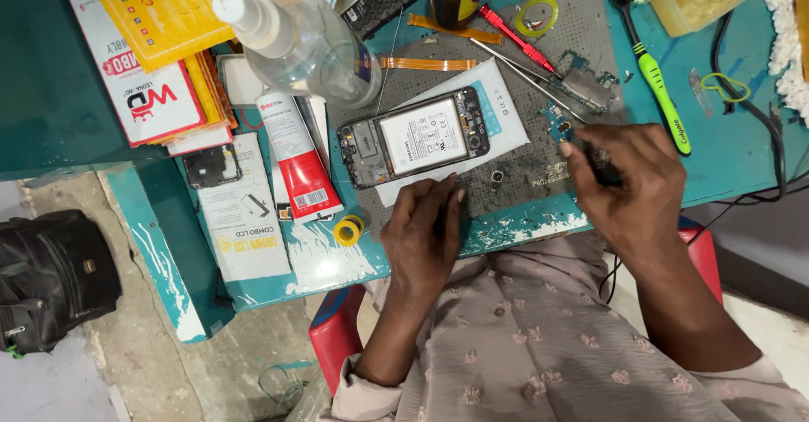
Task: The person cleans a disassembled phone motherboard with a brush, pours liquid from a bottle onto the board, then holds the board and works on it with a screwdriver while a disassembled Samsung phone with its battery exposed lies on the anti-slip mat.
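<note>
Gripping a dark, mostly hidden tool, right hand clenches; left hand rests flat, released.

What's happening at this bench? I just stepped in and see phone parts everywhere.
A seated person works over a grey perforated repair mat. The left hand rests flat on the mat beside an opened black smartphone with its white battery exposed. The right hand grips a small dark tool near tiny circuit pieces. A red-and-white glue tube and a clear plastic bottle lie to the left.
</note>
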